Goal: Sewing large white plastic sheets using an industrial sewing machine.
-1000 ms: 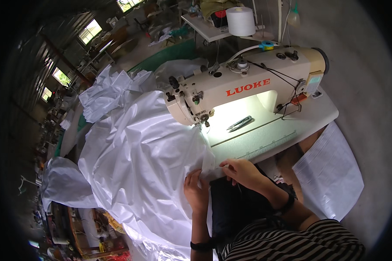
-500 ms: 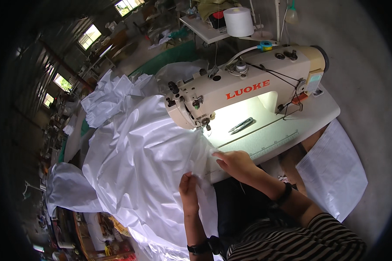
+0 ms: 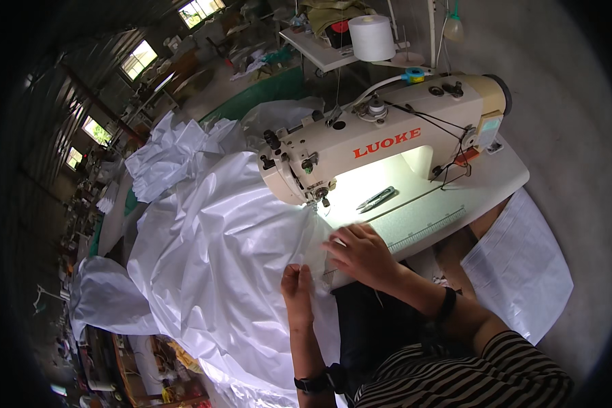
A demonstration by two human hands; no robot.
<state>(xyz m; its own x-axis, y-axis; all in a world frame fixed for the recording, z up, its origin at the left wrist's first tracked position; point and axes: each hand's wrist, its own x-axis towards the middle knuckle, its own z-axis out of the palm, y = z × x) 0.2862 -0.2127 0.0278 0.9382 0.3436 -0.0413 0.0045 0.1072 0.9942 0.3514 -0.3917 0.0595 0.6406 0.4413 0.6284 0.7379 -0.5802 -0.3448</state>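
Observation:
A large sheet of shiny white plastic-like fabric [image 3: 211, 245] spreads in folds to the left of the sewing machine [image 3: 381, 136]. Its right edge runs under the lit needle area [image 3: 317, 200]. My left hand [image 3: 296, 292] pinches the fabric near that edge, fingers closed. My right hand [image 3: 364, 255] is over the near edge of the machine bed, fingers apart and slightly blurred, its fingertips at the fabric's border. Thread snips [image 3: 376, 199] lie on the bed beneath the machine arm.
A white thread cone [image 3: 372, 39] stands behind the machine. More white fabric is bunched [image 3: 173, 153] at the far left. A white woven sheet [image 3: 520, 265] hangs at the right of the table. Beyond is a cluttered workshop with windows [image 3: 140, 60].
My right hand has shifted slightly up and its fingers have spread from their pinch at the fabric edge. The left hand has moved up slightly, still pinching.

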